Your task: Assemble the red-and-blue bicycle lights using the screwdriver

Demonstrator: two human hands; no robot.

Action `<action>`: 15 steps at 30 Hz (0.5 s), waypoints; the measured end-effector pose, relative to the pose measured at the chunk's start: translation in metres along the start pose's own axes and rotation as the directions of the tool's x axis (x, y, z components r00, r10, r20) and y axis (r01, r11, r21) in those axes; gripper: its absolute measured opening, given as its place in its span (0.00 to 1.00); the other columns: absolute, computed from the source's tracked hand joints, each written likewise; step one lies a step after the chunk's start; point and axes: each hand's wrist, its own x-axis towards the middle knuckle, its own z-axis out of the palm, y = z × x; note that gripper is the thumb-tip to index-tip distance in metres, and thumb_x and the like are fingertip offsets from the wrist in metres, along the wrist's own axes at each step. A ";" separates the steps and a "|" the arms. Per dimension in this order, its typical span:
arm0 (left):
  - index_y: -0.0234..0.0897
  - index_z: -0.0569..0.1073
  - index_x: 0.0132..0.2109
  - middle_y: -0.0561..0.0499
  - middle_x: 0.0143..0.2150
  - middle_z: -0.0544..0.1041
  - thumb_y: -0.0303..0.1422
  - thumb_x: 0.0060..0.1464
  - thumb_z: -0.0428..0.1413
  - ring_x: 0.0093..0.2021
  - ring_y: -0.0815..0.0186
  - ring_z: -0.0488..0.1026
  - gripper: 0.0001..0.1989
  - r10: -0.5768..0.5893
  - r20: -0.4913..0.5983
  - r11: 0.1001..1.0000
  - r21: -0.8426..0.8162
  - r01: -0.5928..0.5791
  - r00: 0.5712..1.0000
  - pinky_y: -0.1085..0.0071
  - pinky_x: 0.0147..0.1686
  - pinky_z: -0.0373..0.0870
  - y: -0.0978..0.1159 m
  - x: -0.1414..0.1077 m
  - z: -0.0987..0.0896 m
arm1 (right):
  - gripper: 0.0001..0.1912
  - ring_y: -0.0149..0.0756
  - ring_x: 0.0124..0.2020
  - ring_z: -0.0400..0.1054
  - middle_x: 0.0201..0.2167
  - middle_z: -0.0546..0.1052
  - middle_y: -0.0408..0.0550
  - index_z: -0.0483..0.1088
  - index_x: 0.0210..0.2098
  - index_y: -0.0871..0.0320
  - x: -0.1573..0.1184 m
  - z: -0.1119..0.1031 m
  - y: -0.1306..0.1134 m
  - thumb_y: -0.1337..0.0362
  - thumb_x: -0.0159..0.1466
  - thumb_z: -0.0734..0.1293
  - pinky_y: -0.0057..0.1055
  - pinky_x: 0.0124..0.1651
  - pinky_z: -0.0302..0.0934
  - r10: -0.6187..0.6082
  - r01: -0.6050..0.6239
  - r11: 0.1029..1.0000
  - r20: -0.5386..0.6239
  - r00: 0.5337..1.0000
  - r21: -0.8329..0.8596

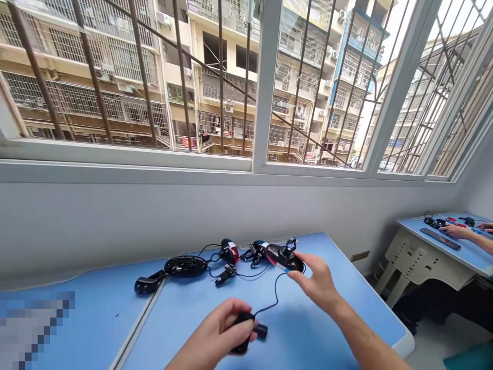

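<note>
Left hand (220,333): one, bare; fingers (234,304) slender, partly hidden. Left forearm (189,357): one, bare along the short stretch in view, cut by the lower edge. Right hand (320,282): one, bare; slim, tapering fingers with rounded tips. Right forearm (362,325): one, bare, slender, longer stretch visible, narrowing towards the wrist (338,305). Finer detail: too small to tell.

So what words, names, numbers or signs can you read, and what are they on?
No readable text that I can find.
Black oval part in the right hand: no lettering can be made out.
Small black rounded device in the left hand: nothing legible, and it is partly covered.
Small red patch outdoors: too small and blurred to tell whether it is a sign.
</note>
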 end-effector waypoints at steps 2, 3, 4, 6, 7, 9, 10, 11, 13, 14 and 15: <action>0.38 0.68 0.39 0.48 0.37 0.77 0.47 0.44 0.57 0.41 0.57 0.77 0.20 0.071 0.035 0.997 0.004 -0.071 0.997 0.65 0.38 0.72 0.019 0.024 0.017 | 0.18 0.43 0.41 0.75 0.40 0.81 0.50 0.74 0.47 0.55 0.003 -0.008 0.022 0.60 0.57 0.69 0.37 0.45 0.67 0.127 -0.130 0.984 -0.029 0.991 -0.125; 0.38 0.68 0.39 0.48 0.37 0.77 0.46 0.46 0.56 0.41 0.58 0.76 0.18 0.096 0.045 0.995 0.028 -0.098 0.994 0.65 0.39 0.72 0.026 0.037 0.026 | 0.17 0.43 0.41 0.75 0.39 0.81 0.50 0.74 0.46 0.56 0.004 -0.010 0.033 0.59 0.57 0.68 0.36 0.45 0.67 0.168 -0.174 0.970 -0.052 0.984 -0.167; 0.37 0.67 0.38 0.49 0.35 0.76 0.43 0.48 0.55 0.40 0.60 0.76 0.15 0.109 0.055 0.988 0.102 -0.114 0.993 0.65 0.39 0.73 0.030 0.051 0.036 | 0.17 0.44 0.41 0.75 0.39 0.81 0.51 0.74 0.46 0.56 0.006 -0.012 0.043 0.59 0.58 0.68 0.37 0.45 0.66 0.198 -0.210 0.958 -0.076 0.977 -0.196; 0.37 0.66 0.37 0.50 0.32 0.76 0.38 0.50 0.52 0.37 0.62 0.76 0.10 0.134 0.010 0.956 0.263 -0.132 0.991 0.67 0.35 0.72 0.034 0.079 0.057 | 0.17 0.46 0.41 0.74 0.38 0.81 0.52 0.74 0.46 0.57 0.010 -0.013 0.063 0.58 0.59 0.67 0.40 0.46 0.65 0.243 -0.266 0.934 -0.121 0.962 -0.237; 0.36 0.66 0.37 0.50 0.31 0.75 0.36 0.50 0.52 0.36 0.61 0.76 0.08 0.136 -0.006 0.944 0.305 -0.128 0.991 0.68 0.34 0.72 0.034 0.092 0.068 | 0.17 0.47 0.41 0.74 0.38 0.81 0.53 0.74 0.46 0.57 0.012 -0.013 0.071 0.58 0.59 0.66 0.41 0.46 0.64 0.260 -0.288 0.923 -0.139 0.955 -0.254; 0.36 0.66 0.37 0.49 0.30 0.76 0.32 0.50 0.53 0.36 0.60 0.76 0.07 0.159 -0.041 0.906 0.404 -0.129 0.986 0.67 0.33 0.71 0.032 0.116 0.087 | 0.18 0.49 0.41 0.73 0.37 0.80 0.54 0.74 0.46 0.59 0.015 -0.010 0.087 0.58 0.60 0.65 0.42 0.46 0.62 0.279 -0.317 0.905 -0.167 0.946 -0.284; 0.36 0.67 0.38 0.48 0.32 0.76 0.30 0.49 0.53 0.38 0.58 0.75 0.07 0.183 -0.069 0.878 0.461 -0.132 0.981 0.66 0.36 0.70 0.031 0.125 0.096 | 0.18 0.49 0.41 0.73 0.37 0.80 0.55 0.74 0.46 0.60 0.015 -0.008 0.093 0.58 0.60 0.65 0.43 0.47 0.61 0.282 -0.324 0.898 -0.176 0.943 -0.296; 0.36 0.67 0.38 0.46 0.36 0.76 0.29 0.48 0.54 0.42 0.57 0.74 0.08 0.215 -0.089 0.844 0.518 -0.139 0.973 0.65 0.40 0.68 0.031 0.134 0.103 | 0.18 0.49 0.41 0.73 0.37 0.80 0.55 0.73 0.46 0.60 0.015 -0.005 0.099 0.58 0.60 0.64 0.43 0.48 0.60 0.283 -0.328 0.893 -0.183 0.941 -0.308; 0.36 0.67 0.42 0.43 0.44 0.75 0.26 0.48 0.55 0.48 0.56 0.71 0.12 0.273 -0.099 0.772 0.616 -0.157 0.957 0.65 0.45 0.65 0.032 0.148 0.113 | 0.18 0.48 0.41 0.72 0.38 0.80 0.55 0.73 0.47 0.60 0.013 0.001 0.109 0.59 0.61 0.63 0.42 0.49 0.59 0.281 -0.331 0.884 -0.192 0.940 -0.330; 0.36 0.67 0.44 0.43 0.47 0.74 0.25 0.48 0.55 0.50 0.56 0.70 0.14 0.297 -0.091 0.736 0.656 -0.167 0.951 0.66 0.47 0.64 0.033 0.154 0.117 | 0.18 0.48 0.42 0.72 0.39 0.80 0.55 0.73 0.47 0.60 0.012 0.003 0.114 0.59 0.61 0.63 0.42 0.49 0.59 0.279 -0.331 0.881 -0.193 0.941 -0.339; 0.37 0.66 0.45 0.44 0.48 0.73 0.25 0.49 0.55 0.52 0.57 0.69 0.15 0.314 -0.078 0.701 0.691 -0.176 0.946 0.67 0.48 0.63 0.035 0.160 0.120 | 0.18 0.48 0.42 0.72 0.39 0.80 0.55 0.73 0.47 0.60 0.010 0.006 0.118 0.59 0.61 0.63 0.42 0.50 0.59 0.277 -0.330 0.877 -0.193 0.941 -0.349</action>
